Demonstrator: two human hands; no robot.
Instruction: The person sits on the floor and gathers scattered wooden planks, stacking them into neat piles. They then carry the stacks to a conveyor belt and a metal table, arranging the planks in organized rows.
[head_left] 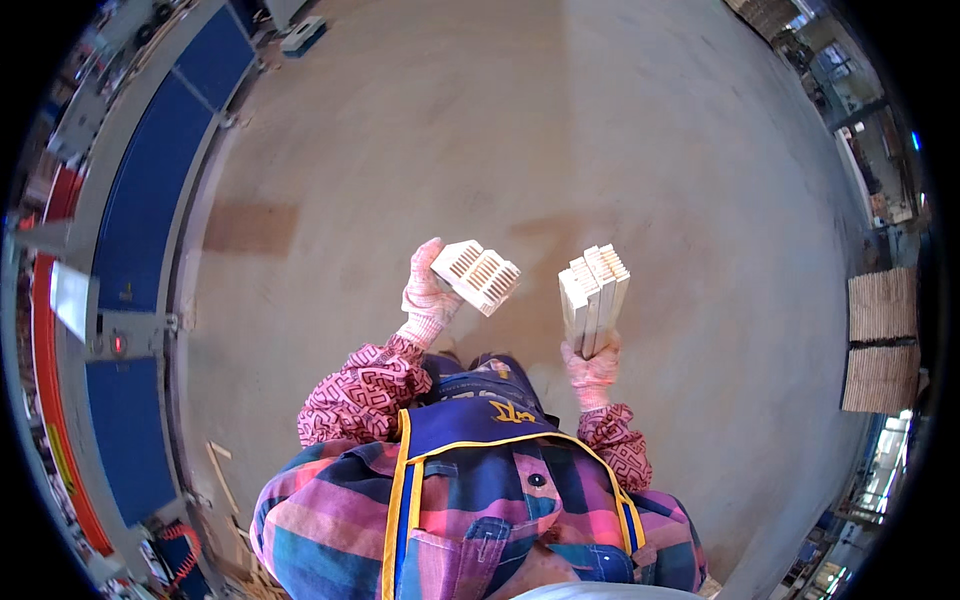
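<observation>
Gloved in pale pink, my left hand (427, 292) is closed on a bundle of slotted pale wooden pieces (477, 276), whose grooved ends face up and to the right. My right hand (592, 373), in a like glove, grips the lower part of a second bundle of wooden strips (595, 292). Those strips stand nearly upright, their toothed, stepped ends on top. A gap of bare floor shows between the two bundles. Both hands are held out in front of my body, and the fingers are partly hidden behind the wood.
A long machine with blue panels (150, 200) and a red rail (62, 400) runs along the left. Loose wood strips (222, 475) lie on the floor at lower left. Stacked boards (882, 340) stand at the right. A small grey-blue box (303, 37) sits far left.
</observation>
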